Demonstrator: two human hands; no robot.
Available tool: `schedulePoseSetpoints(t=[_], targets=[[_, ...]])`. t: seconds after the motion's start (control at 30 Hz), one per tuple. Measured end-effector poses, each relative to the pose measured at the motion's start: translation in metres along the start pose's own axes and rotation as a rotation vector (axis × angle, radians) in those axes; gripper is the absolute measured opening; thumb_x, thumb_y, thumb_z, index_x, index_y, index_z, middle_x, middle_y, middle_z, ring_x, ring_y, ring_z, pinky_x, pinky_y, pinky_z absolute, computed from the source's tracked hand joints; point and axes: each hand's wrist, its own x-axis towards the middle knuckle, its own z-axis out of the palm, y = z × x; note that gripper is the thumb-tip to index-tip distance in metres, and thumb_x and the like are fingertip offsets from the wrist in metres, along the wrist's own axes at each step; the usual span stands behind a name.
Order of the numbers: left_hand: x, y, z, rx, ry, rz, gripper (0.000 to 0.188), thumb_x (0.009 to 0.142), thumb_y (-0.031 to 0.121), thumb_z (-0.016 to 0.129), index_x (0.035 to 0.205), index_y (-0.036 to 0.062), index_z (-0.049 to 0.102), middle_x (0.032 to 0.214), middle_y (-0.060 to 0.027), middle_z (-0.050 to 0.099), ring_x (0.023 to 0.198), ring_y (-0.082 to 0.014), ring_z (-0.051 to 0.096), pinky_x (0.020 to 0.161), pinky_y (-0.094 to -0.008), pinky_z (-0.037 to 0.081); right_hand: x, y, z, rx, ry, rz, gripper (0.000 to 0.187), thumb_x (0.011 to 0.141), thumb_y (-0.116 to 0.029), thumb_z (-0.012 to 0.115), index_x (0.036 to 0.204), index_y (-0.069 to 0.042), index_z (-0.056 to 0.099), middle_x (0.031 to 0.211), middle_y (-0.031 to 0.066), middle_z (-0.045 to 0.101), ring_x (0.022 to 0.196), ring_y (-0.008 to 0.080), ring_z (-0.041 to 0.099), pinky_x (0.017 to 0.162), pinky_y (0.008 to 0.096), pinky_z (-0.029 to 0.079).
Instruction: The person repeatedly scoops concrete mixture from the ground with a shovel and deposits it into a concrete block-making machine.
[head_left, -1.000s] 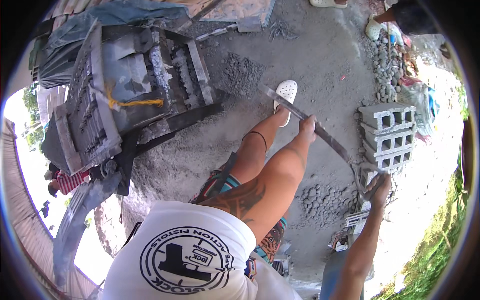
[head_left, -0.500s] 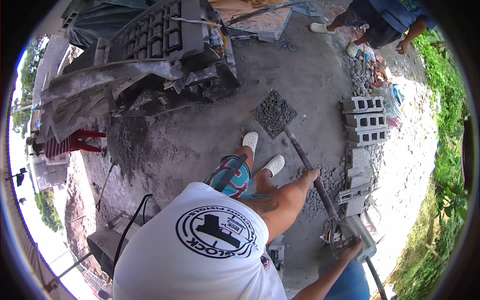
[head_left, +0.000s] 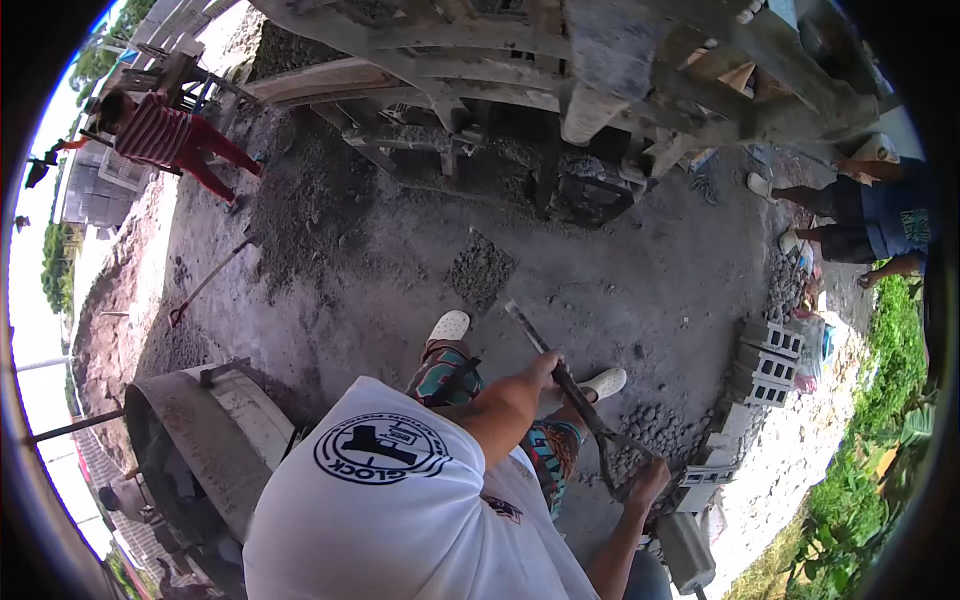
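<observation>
I hold a shovel with both hands. My left hand is wrapped round its shaft, and my right hand grips the forked handle end. Grey gravelly mix covers the blade at the far end, hiding its metal. The load sits beyond my white left shoe, short of a heavy, concrete-caked metal machine. My right shoe stands beside the shaft.
A drum is at the left. Another shovel lies near a dark mix pile. A person in red is far left; another in blue stands right. Hollow blocks and stones lie right.
My view has turned, bringing the machine across the top. The loaded shovel has swung left in view, closer to the machine, with both hands still on it.
</observation>
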Motion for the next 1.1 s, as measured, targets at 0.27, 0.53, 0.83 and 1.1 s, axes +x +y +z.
schedulePoseSetpoints(t=[0.27, 0.53, 0.83, 1.1], targets=[[-0.160, 0.390, -0.078, 0.257, 0.241, 0.566, 0.023, 0.088, 0.028, 0.052, 0.072, 0.0116, 0.051, 0.063, -0.0064, 0.052, 0.052, -0.0220, 0.054, 0.050, -0.0401, 0.048, -0.159, -0.180, 0.364, 0.019, -0.405, -0.113, 0.025, 0.091, -0.023, 0.052, 0.076, -0.003, 0.053, 0.052, 0.0040, 0.050, 0.039, 0.0155, 0.048, 0.038, 0.0283, 0.038], [-0.084, 0.289, -0.073, 0.901, 0.181, -0.042, 0.006, 0.080, 0.016, 0.058, 0.084, 0.0124, 0.055, 0.074, -0.0053, 0.054, 0.067, -0.0215, 0.058, 0.060, -0.0374, 0.051, -0.205, -0.174, 0.306, 0.382, -0.025, 0.276, 0.032, 0.090, -0.033, 0.054, 0.077, -0.004, 0.052, 0.051, 0.0062, 0.050, 0.037, 0.0169, 0.049, 0.035, 0.0315, 0.038], [-0.064, 0.318, 0.013, 1.300, 0.198, 0.028, 0.015, 0.089, 0.024, 0.049, 0.086, 0.0096, 0.053, 0.067, -0.0066, 0.052, 0.058, -0.0222, 0.056, 0.050, -0.0415, 0.048, -0.185, -0.155, 0.403, 1.215, 0.168, 0.649, 0.028, 0.088, -0.032, 0.049, 0.075, -0.008, 0.041, 0.057, 0.0059, 0.043, 0.046, 0.0207, 0.047, 0.046, 0.0409, 0.045], [-0.179, 0.416, 0.084, 1.758, -0.164, -0.328, 0.033, 0.090, 0.037, 0.051, 0.111, 0.0110, 0.054, 0.087, -0.0052, 0.058, 0.075, -0.0195, 0.057, 0.067, -0.0355, 0.050, -0.157, -0.204, 0.551, 1.693, 0.392, 0.586, 0.020, 0.087, -0.024, 0.052, 0.082, -0.005, 0.048, 0.059, 0.0065, 0.047, 0.049, 0.0204, 0.050, 0.048, 0.0372, 0.046]])
